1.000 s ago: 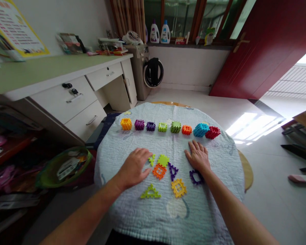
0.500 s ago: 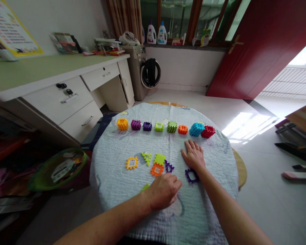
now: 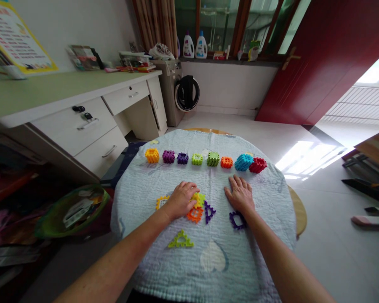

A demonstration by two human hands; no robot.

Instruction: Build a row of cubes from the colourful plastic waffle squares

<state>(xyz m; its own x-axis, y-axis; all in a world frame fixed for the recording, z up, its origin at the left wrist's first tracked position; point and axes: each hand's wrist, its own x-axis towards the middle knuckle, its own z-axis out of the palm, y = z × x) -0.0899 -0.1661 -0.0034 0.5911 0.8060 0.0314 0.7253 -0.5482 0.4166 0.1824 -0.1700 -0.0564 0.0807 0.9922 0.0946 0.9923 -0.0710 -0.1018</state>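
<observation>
My left hand (image 3: 182, 201) is pinched on a yellow interlocking block piece (image 3: 196, 198), partly covered by the fingers. That piece sits over or just against a lime green square tile (image 3: 202, 198). Below them lies an orange window tile (image 3: 195, 214), and a purple triangle tile (image 3: 209, 211) is to its right. A yellow window tile (image 3: 161, 202) shows partly from behind my left wrist. Nearer me rests a green triangle tile (image 3: 181, 240). My right hand (image 3: 241, 194) lies flat with fingers spread on the cloth, its wrist beside a dark purple square frame tile (image 3: 236, 220).
Toward the back of the cloth-covered round table (image 3: 164, 269) stands a row of stacked tiles, from a yellow stack (image 3: 152, 155) to a blue stack (image 3: 244, 162) and a red stack (image 3: 258, 165). A green basket (image 3: 105, 202) is at the left; a desk (image 3: 66, 90) stands beyond.
My left hand has moved away from me and leftward, bringing the yellow piece to the green tile. It now covers the small green triangle and uncovers the near one. My right hand stays in place.
</observation>
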